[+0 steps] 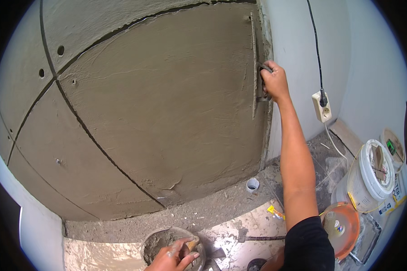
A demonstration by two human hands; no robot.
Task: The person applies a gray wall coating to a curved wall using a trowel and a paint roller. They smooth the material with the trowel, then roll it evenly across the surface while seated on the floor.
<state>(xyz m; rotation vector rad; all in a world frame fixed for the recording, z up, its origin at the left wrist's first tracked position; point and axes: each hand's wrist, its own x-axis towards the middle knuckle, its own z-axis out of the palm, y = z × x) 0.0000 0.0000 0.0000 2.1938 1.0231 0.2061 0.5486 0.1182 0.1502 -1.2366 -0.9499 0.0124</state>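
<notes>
My right hand (275,82) is wrapped around the grip of a long plastering trowel (255,67). The trowel stands nearly upright, its blade edge-on along the right edge of a panel of wet grey mortar (176,99) on the wall. Low in the view, my left hand (171,258) is closed on a tool with a wooden handle (193,244); its working end is hidden. That hand is over a bucket (201,259) holding grey mortar (160,242). Dark grooves divide the wall's coating into panels, and small holes show at the left.
A white socket (322,107) with a black plug hangs at the right wall. On the floor there stand a white bucket (355,185), an orange tub (348,230) and a black tray (367,239). An open pipe end (253,184) rises near the wall's foot; a yellow packet (276,212) lies nearby.
</notes>
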